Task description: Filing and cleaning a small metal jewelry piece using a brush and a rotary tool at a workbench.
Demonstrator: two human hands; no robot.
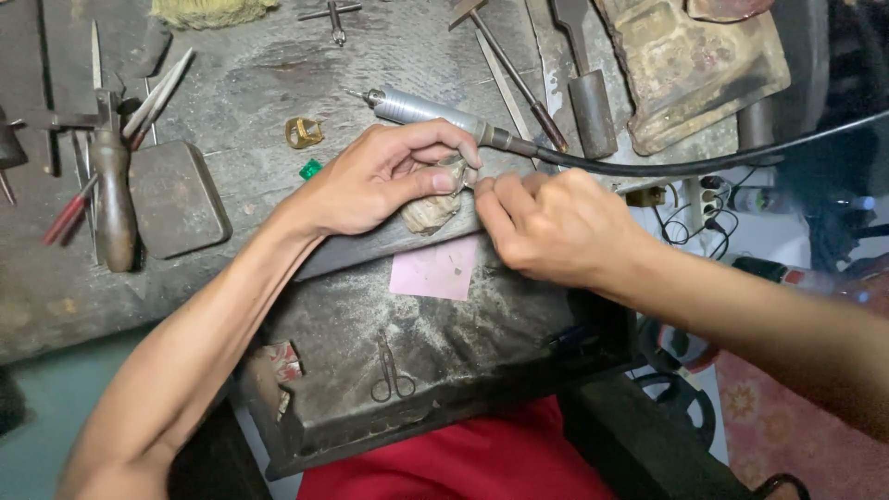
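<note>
My left hand (384, 176) grips a pale, cloth-like lump (429, 210) at the edge of the grimy workbench (259, 83), thumb and fingers curled over its top. My right hand (556, 227) is closed just to the right, its fingertips pinched against the same lump; what they pinch is too small to tell. Below the hands lies a pink paper square (435, 268) on a dark metal drawer tray (426, 361). A silver rotary handpiece (435, 113) with a black cable lies just behind my left hand.
A gold ring (304, 132) and a small green stone (310, 168) lie left of the hands. Files, a wooden-handled tool (114, 199) and a dark flat block (176, 197) fill the left side. Small scissors (393, 370) rest in the tray. A worn metal tray (690, 60) sits back right.
</note>
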